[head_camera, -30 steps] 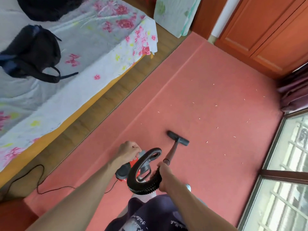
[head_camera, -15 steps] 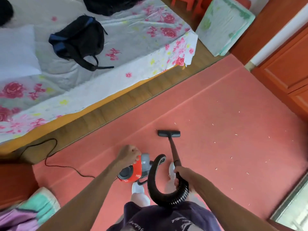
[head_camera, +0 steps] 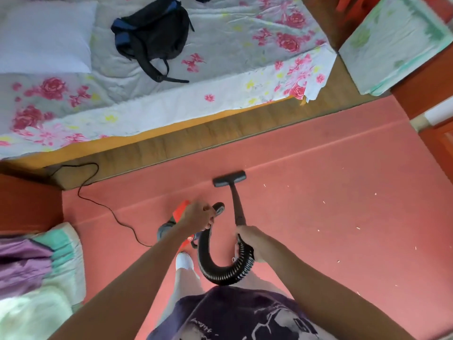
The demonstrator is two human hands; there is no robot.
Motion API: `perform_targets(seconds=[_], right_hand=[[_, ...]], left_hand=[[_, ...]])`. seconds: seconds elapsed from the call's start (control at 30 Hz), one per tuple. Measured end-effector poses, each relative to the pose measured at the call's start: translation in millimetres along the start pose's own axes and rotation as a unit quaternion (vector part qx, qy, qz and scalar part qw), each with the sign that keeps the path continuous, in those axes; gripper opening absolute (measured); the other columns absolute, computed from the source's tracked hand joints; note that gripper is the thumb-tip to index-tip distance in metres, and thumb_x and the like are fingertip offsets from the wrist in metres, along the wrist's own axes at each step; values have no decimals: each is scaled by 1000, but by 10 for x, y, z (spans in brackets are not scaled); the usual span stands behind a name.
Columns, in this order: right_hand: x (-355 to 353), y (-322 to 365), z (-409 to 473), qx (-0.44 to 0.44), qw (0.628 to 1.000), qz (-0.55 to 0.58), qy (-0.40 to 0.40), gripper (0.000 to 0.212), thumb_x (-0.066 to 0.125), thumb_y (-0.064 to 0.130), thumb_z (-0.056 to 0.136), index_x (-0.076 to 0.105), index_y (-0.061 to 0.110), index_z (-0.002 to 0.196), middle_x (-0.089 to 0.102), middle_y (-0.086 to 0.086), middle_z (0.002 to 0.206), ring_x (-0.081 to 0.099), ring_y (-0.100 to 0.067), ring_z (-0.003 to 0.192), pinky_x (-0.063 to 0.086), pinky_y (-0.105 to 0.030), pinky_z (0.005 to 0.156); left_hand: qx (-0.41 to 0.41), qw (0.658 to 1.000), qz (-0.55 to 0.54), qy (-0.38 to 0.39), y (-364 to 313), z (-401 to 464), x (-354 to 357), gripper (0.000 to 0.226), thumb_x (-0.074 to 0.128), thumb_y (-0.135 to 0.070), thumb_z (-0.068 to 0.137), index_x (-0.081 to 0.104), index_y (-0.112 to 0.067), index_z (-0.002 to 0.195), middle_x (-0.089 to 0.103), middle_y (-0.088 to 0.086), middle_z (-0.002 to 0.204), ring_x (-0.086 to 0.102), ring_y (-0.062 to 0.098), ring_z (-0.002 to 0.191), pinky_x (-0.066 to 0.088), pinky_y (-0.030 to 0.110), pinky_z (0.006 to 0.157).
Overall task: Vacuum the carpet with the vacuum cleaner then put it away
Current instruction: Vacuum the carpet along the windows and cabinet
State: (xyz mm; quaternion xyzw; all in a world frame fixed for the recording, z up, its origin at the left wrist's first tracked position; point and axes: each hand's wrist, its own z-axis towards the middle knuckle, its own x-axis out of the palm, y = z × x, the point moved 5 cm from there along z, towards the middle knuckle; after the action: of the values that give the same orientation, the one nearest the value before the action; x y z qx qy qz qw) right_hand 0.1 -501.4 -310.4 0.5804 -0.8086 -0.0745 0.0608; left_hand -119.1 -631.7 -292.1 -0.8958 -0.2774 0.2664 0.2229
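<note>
Left hand (head_camera: 196, 215) gripping red vacuum body (head_camera: 180, 212), seemingly by its handle, right hand (head_camera: 255, 241) holding hose (head_camera: 220, 271)

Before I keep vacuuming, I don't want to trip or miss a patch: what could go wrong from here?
The power cord trails across the carpet behind the red vacuum body in your left hand; stepping back could snag it. The nozzle sits left of the white specks, so they could be missed.

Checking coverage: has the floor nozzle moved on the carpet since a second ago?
Yes. The floor nozzle now sits closer to the carpet's edge by the wooden bed base, leaving the scattered crumbs off to its right.
</note>
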Motion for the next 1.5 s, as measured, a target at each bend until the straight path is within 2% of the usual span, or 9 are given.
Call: perform_targets(seconds=[0.3, 0.43, 0.63, 0.8, 0.97, 1.07, 1.17, 1.27, 1.5], right_hand=[[-614, -77, -114, 16, 989, 147, -1, 11, 52, 10, 92, 49, 4, 83, 45, -7, 55, 45, -18, 36, 44, -24, 39], [-604, 67, -46, -17, 990, 138, -14, 6, 56, 6, 89, 53, 1, 93, 49, -8, 58, 48, -19, 42, 46, -28, 46], [-533, 21, -146, -43, 982, 184, -24, 9, 55, 7, 88, 57, -1, 90, 50, -8, 51, 47, -22, 41, 41, -30, 48], [-564, 67, -88, -57, 973, 221, -28, 10, 55, 11, 89, 54, 4, 82, 48, -8, 48, 47, -21, 38, 42, -29, 46], [-610, 266, 117, -39, 975, 216, -39, 8, 55, 11, 89, 52, 5, 92, 48, -8, 50, 47, -20, 36, 45, -26, 44], [-741, 452, 248, -33, 977, 205, -40, 9, 51, 12, 91, 44, 8, 86, 44, -4, 47, 44, -18, 34, 44, -24, 40], [-797, 718, 332, -44, 978, 200, -32, 11, 47, 10, 92, 40, 10, 84, 41, -3, 47, 42, -16, 33, 44, -22, 37], [-594, 787, 267, -43, 984, 172, -6, 6, 48, 11, 91, 42, 9, 90, 43, -5, 56, 44, -17, 41, 45, -24, 42], [77, 130, -178, 43, 984, 151, 83, 21, 47, 13, 96, 50, 7, 76, 43, -3, 53, 42, -16, 44, 41, -23, 46]], left_hand=[[-3, 1000, -20, 3, -199, -134, 443, 17, 51, -2, 92, 61, -6, 79, 61, 8, 62, 56, 21, 52, 49, 29, 54], [8, 1000, -15, 10, -262, -177, 568, 15, 50, -2, 93, 64, -3, 85, 63, 8, 67, 60, 25, 61, 54, 37, 66], [27, 999, -22, 8, -336, -218, 759, 21, 49, -1, 92, 64, -9, 78, 63, 3, 63, 58, 19, 55, 50, 28, 56], [36, 999, -17, 10, -311, -185, 762, 27, 50, -3, 88, 61, -18, 69, 63, -2, 58, 57, 18, 54, 51, 32, 63], [27, 999, -30, -5, -380, -138, 611, 24, 52, 0, 89, 61, -12, 71, 63, 5, 62, 56, 11, 47, 47, 18, 52], [5, 996, -93, -14, -332, -135, 478, 14, 57, 0, 87, 65, -5, 76, 61, 10, 62, 53, 17, 45, 43, 22, 47], [-5, 993, -121, -16, -273, -162, 338, 14, 56, 2, 87, 65, -3, 77, 59, 13, 61, 51, 20, 47, 40, 24, 47], [-6, 995, -100, -23, -212, -157, 218, 18, 55, 1, 87, 66, -6, 75, 62, 11, 62, 56, 20, 49, 46, 25, 47], [14, 997, -50, -53, -238, -115, 118, 19, 51, -1, 90, 68, -5, 80, 66, 8, 63, 62, 24, 59, 55, 37, 64]])
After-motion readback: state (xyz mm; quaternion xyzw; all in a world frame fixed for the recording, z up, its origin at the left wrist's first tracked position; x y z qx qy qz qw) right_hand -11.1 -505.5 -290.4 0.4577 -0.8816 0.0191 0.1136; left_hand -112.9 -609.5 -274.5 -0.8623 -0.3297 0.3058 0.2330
